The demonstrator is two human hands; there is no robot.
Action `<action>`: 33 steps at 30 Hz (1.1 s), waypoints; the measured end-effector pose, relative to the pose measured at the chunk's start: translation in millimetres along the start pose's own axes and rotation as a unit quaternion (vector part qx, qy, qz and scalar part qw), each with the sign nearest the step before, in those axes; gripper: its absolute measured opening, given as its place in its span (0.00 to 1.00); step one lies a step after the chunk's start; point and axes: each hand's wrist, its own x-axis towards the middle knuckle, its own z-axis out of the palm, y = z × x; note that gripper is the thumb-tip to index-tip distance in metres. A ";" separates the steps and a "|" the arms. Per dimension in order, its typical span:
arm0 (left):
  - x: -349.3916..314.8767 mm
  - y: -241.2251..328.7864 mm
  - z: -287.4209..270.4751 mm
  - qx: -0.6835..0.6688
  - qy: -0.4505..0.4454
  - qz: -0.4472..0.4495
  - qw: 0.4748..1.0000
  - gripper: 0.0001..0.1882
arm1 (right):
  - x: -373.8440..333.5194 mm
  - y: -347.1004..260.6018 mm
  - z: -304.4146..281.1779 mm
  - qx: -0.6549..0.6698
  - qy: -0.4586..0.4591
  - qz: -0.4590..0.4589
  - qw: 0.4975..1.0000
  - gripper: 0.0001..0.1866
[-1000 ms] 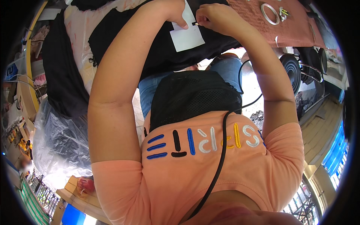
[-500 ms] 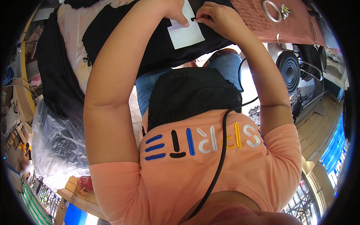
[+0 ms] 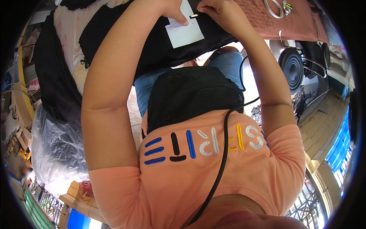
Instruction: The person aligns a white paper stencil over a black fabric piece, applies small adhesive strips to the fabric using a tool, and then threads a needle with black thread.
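Observation:
My left hand (image 3: 172,8) lies over a white paper piece (image 3: 187,35), its thumb stretched flat on the paper; its other fingers are partly cut off by the upper edge. The paper rests on black cloth (image 3: 152,45) spread across the table. Beside the thumb, at the paper's right edge, sits a small pale strip (image 3: 194,16) with a dark border; its kind is too small to tell. My right hand (image 3: 219,10) is just to the right, above the black cloth. Its thumb and index finger are pinched together, and whatever is between them does not show.
A roll of white tape (image 3: 274,8) and a small yellow-handled tool (image 3: 287,6) lie on the brown textured cloth (image 3: 259,19) at the right. A black cable (image 3: 225,145) runs down my front. Clear plastic sheeting (image 3: 53,149) hangs at the left.
My right hand's pinched fingers have moved up and away from the small strip, which now shows more fully. My left hand remains on the paper; the whole view has shifted slightly.

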 end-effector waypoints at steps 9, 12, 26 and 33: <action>-2.4 3.5 -7.4 -0.012 -0.027 -0.004 1.000 0.63 | -1.9 -4.0 1.7 0.004 -0.026 -0.014 1.000 0.05; -1.8 3.0 -4.5 -0.001 -0.018 0.003 1.000 0.63 | -1.5 -6.0 1.6 -0.004 -0.032 -0.008 0.999 0.05; -4.2 4.6 -9.3 -0.009 -0.030 -0.005 0.999 0.64 | -0.5 -8.4 1.6 -0.021 -0.035 -0.004 0.999 0.07; -2.7 4.0 -6.7 -0.013 -0.023 -0.005 1.000 0.64 | -0.7 -9.0 -1.2 0.006 -0.029 0.016 0.999 0.06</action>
